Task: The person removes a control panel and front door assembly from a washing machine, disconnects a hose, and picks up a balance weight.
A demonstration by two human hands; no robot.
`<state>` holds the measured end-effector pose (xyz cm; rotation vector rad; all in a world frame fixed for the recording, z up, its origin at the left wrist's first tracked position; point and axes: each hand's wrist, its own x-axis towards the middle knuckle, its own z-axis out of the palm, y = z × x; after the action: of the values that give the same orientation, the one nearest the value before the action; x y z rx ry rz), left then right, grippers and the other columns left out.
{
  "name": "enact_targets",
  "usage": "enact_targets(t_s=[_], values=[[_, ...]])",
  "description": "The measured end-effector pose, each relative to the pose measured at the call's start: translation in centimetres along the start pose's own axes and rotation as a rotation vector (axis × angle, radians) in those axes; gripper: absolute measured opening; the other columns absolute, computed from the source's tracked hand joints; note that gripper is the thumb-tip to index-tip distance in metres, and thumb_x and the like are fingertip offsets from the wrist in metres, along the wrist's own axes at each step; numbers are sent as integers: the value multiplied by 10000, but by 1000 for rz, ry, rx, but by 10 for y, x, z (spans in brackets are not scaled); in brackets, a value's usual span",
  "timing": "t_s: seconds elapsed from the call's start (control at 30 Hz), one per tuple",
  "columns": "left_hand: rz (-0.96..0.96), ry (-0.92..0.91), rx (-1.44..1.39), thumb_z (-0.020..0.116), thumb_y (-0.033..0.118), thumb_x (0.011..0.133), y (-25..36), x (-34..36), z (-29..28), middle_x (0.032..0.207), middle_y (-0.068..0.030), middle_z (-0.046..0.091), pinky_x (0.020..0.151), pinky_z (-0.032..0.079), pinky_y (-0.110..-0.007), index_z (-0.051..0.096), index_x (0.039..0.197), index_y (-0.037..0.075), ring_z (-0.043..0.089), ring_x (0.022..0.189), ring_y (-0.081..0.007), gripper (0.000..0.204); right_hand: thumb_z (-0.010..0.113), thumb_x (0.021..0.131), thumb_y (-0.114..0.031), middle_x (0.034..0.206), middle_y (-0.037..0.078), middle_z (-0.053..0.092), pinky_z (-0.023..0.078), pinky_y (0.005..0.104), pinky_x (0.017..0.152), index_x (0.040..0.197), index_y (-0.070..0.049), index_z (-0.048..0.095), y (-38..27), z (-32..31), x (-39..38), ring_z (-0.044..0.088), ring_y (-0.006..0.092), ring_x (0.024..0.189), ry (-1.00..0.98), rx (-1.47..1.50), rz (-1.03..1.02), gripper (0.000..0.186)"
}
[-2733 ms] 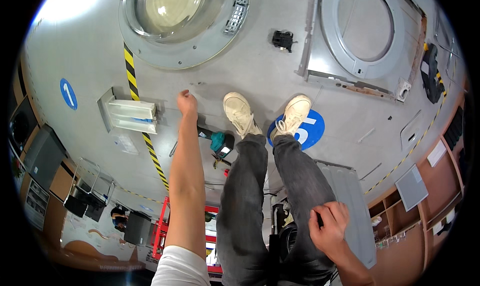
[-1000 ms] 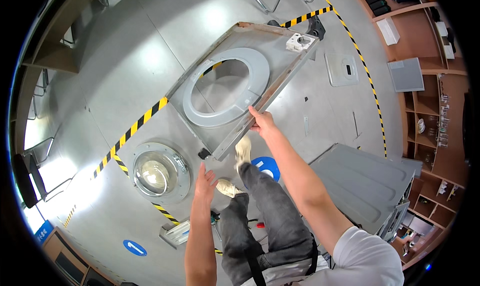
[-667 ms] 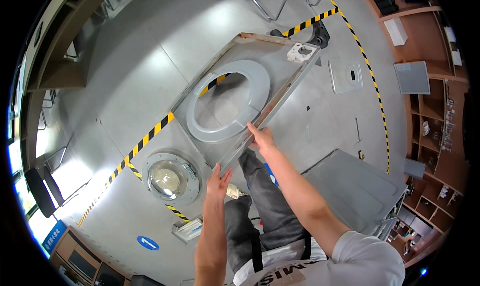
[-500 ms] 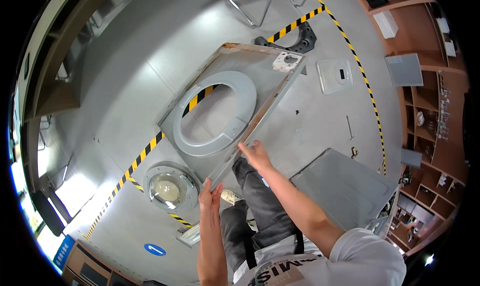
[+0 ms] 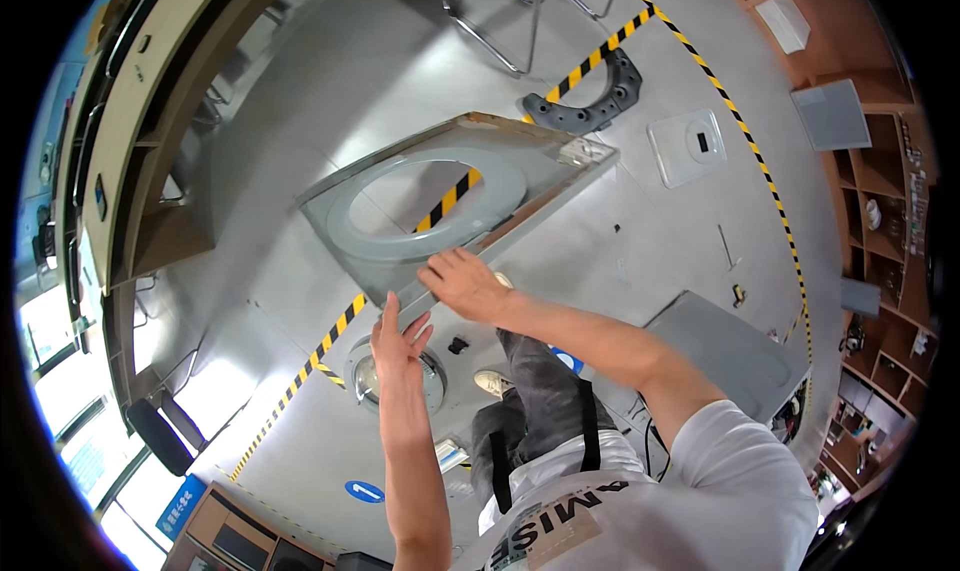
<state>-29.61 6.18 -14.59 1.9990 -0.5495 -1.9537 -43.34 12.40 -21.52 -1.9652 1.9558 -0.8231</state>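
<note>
The grey metal panel (image 5: 455, 206) with a large round opening was held up in the air above the grey floor (image 5: 300, 111), tilted, with its far corner pointing toward the upper right. Through the round opening a piece of the yellow-black floor tape (image 5: 448, 199) was visible. The right hand (image 5: 463, 284) was closed around the near edge of the panel, with the fingers curled over it. The left hand (image 5: 398, 337) was just under the near corner of the panel, with its fingers spread and straight; the fingertips were touching or almost touching the edge, I cannot tell which. The two hands were near to each other but not touching.

Below the hands, on the floor, lay a round door with a glass window (image 5: 390, 376), and beside it the person's shoe (image 5: 493, 382) and the dark trouser leg (image 5: 540, 366) were visible. A curved dark grey part (image 5: 585, 96) lay beyond the panel, on the tape line. To the right of it was a flat white square plate (image 5: 688, 147). A large grey box (image 5: 725, 356) stood at the right of the person.
</note>
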Motion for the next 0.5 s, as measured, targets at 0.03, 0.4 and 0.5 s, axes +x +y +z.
enact_targets(t_s=[0.03,0.4,0.5], values=[[33,16,39,605,469,854,7,-7,7,1219,-172,487,774,498,-363,354,1299,-41,611,957,-281,721,594,674,-69,840,86,512,450,376,761,948,-49,546,3,-4,5,539,262,839,22,14,19,279],[173,-61,-53,366,523,945,-23,-29,-75,1145,-182,538,858,462,-401,405,1265,-14,568,1013,-299,626,702,686,-165,848,92,595,482,390,682,976,-50,597,60,-104,61,589,280,826,247,10,257,329],[126,-91,-8,386,525,939,-42,-22,-109,1209,-191,509,919,430,-420,396,1289,-33,523,1096,-300,658,742,675,-209,839,100,625,487,373,657,976,-37,615,32,-176,39,606,284,753,243,64,320,370]])
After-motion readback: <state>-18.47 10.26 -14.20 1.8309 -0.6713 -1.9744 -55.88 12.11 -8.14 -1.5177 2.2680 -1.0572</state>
